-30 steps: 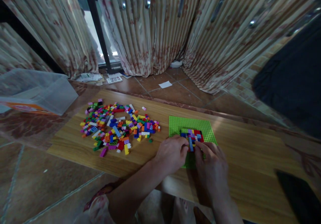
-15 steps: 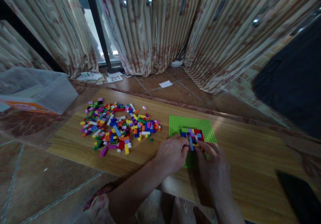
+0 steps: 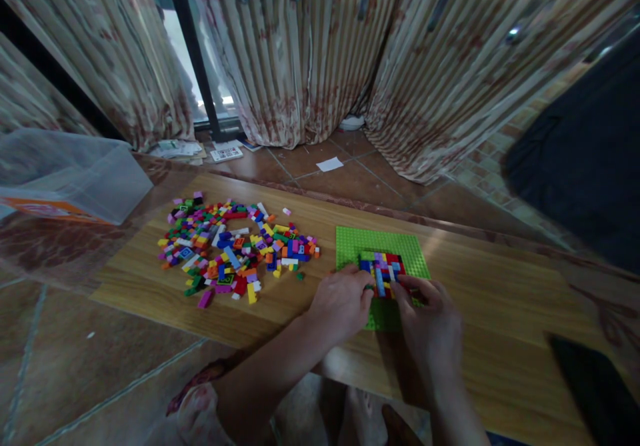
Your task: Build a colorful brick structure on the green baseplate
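Note:
A flat patchwork of coloured toy bricks [image 3: 383,274], mostly blue, red, purple and white, is built on a green studded baseplate [image 3: 380,238]. At its left side is my left hand [image 3: 343,301], fingers curled and pressed together. A small dark green bit shows by those fingertips, too small to name. My right hand [image 3: 431,309] is at the right edge of the patchwork, thumb and forefinger drawn together in a pinch. Whatever lies between them is hidden. The baseplate's near part is partly covered by both hands.
Many loose toy bricks [image 3: 233,256] are spread over the left of the wooden board [image 3: 500,319]. Beyond them stands a clear plastic box [image 3: 107,183]. A dark flat object [image 3: 590,383] lies at the right. Striped curtains [image 3: 310,66] hang behind.
My right hand's fingers have shifted slightly right, showing more of the patchwork's right side. The left hand remains nearly in place. The view has tilted very slightly.

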### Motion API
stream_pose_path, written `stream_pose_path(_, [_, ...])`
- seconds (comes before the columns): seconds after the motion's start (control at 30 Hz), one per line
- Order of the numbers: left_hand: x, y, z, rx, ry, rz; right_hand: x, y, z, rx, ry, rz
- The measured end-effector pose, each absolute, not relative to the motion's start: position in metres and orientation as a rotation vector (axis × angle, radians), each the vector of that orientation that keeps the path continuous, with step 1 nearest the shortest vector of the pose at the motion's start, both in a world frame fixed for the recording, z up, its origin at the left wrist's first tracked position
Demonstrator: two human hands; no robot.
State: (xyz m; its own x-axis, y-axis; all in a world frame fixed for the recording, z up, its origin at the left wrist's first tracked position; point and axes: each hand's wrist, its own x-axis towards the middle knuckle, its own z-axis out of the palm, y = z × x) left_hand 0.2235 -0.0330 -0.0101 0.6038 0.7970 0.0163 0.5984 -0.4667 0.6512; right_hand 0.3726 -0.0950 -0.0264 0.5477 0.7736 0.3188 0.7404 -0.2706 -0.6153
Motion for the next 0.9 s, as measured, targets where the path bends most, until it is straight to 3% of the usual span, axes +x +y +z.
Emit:
stream_pose_path(0.8, [0.206,-0.023,0.001,2.246,1.125,0.480,0.378,-0.096,-0.024,-2.013,-0.909,0.343])
stream_pose_path(0.9, [0.191,-0.010,0.005,2.245,1.186,0.516,0.381,-0.103,-0.019,-2.048,-0.829,0.260])
